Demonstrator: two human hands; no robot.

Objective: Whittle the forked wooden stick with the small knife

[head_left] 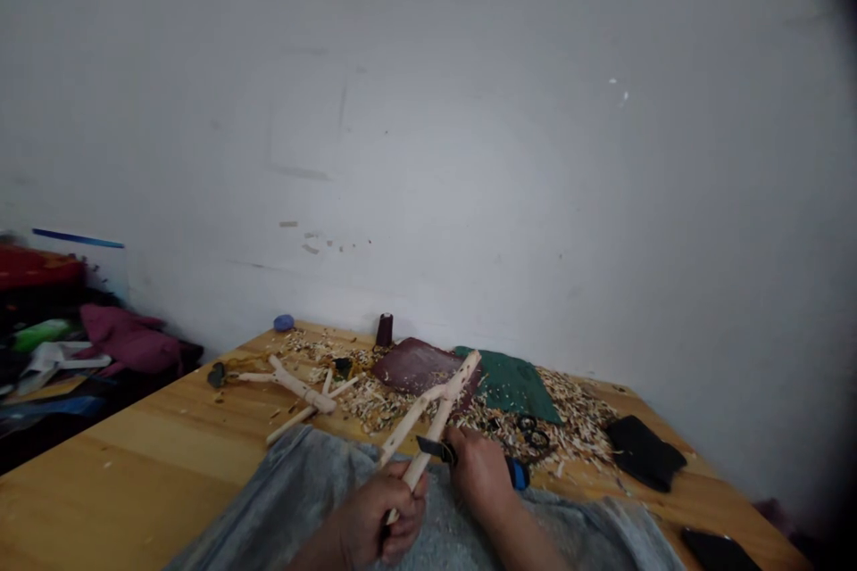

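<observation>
My left hand (383, 513) is closed round the lower end of a pale forked wooden stick (438, 406) that slants up and to the right over a grey cloth (295, 486). My right hand (478, 473) grips a knife with a blue handle (517, 473). Its dark blade (432, 447) rests against the stick just above my left hand. Wood shavings (375, 406) lie thick on the wooden table (153, 455) behind the hands.
Another carved stick assembly (298, 388) lies on the table to the left. A dark red sheet (415, 366), a green sheet (512, 384), black scissors (532, 433), a dark thread spool (384, 330), a black pouch (643, 451) and a phone (719, 550) lie around. Clutter sits far left.
</observation>
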